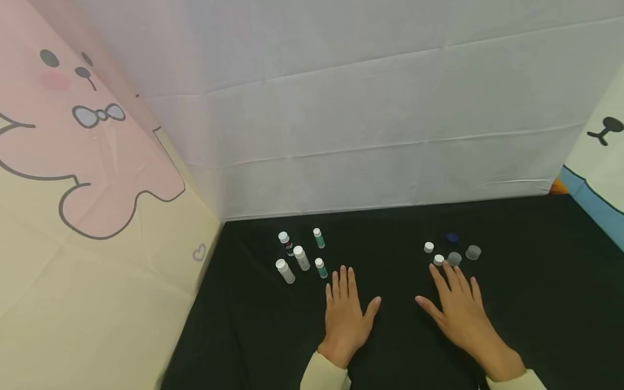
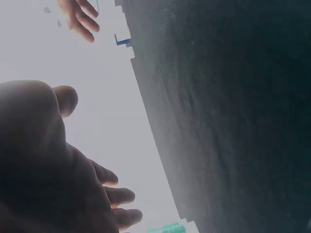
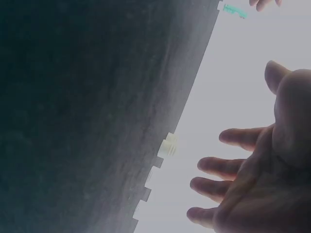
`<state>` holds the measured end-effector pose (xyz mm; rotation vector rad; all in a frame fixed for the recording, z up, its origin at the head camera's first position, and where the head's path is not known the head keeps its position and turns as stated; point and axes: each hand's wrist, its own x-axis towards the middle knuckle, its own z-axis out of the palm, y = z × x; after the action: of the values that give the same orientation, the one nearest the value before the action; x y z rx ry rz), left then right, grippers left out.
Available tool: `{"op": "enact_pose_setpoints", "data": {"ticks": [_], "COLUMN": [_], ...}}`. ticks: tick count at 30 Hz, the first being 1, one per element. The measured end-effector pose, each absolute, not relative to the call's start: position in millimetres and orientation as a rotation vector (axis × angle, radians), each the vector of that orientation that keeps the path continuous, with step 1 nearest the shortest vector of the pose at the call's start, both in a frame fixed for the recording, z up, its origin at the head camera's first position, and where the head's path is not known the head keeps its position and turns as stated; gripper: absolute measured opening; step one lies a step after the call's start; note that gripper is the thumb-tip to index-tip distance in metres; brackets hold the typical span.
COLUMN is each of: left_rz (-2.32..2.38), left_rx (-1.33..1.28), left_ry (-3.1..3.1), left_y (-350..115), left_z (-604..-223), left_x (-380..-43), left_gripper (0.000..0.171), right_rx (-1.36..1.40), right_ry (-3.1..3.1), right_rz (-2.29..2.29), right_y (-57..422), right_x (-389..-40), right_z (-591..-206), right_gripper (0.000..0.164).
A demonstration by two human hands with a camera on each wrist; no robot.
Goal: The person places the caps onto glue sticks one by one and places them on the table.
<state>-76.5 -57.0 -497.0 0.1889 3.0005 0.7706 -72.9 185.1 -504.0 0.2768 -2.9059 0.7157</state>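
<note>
In the head view my left hand point(image 1: 345, 319) is palm down with its fingers straight and thumb spread, holding nothing. Its fingertips are nearest to a small green bottle with a white cap point(image 1: 322, 269). Behind that stand another green bottle point(image 1: 319, 240), a dark bottle with a pale cap point(image 1: 287, 246) and two white bottles, one farther back point(image 1: 303, 260) and one nearer point(image 1: 286, 273). My right hand point(image 1: 460, 317), also empty with fingers spread, reaches toward two white caps point(image 1: 429, 247), a dark blue cap point(image 1: 452, 238) and two translucent cups or caps point(image 1: 473, 252). Whether its fingertips touch any is unclear.
A black cloth point(image 1: 385, 249) covers the table. A pale curtain point(image 1: 370, 119) hangs at the back. Printed sheets with cartoon animals hang at the left point(image 1: 107, 162) and right point(image 1: 604, 162).
</note>
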Motion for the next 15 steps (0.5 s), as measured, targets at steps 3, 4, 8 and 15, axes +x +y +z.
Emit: {"op": "enact_pose_setpoints", "data": {"ticks": [3, 4, 8, 15], "left_rz": [0.809, 0.831, 0.906, 1.061], "left_rx": [0.117, 0.095, -0.013, -0.186], "left_ry": [3.021, 3.025, 3.04, 3.096], "left_y": [-59.6, -60.5, -66.3, -79.8], "left_z": [-495.0, -494.1, -489.6, -488.2], "left_x": [-73.6, -72.7, -70.0, -71.4], "left_gripper": [0.085, 0.085, 0.086, 0.085], "right_rx": [0.269, 0.266, 0.263, 0.277], "right_ry": [-2.905, -2.904, -2.878, -2.786], "right_rz": [0.715, 0.714, 0.706, 0.678], "right_y": [186.1, 186.7, 188.2, 187.3], "right_x": [-75.9, -77.4, -81.9, -89.4], "right_z": [-502.6, -502.3, -500.6, -501.1], "right_gripper": [0.079, 0.079, 0.076, 0.074]}}
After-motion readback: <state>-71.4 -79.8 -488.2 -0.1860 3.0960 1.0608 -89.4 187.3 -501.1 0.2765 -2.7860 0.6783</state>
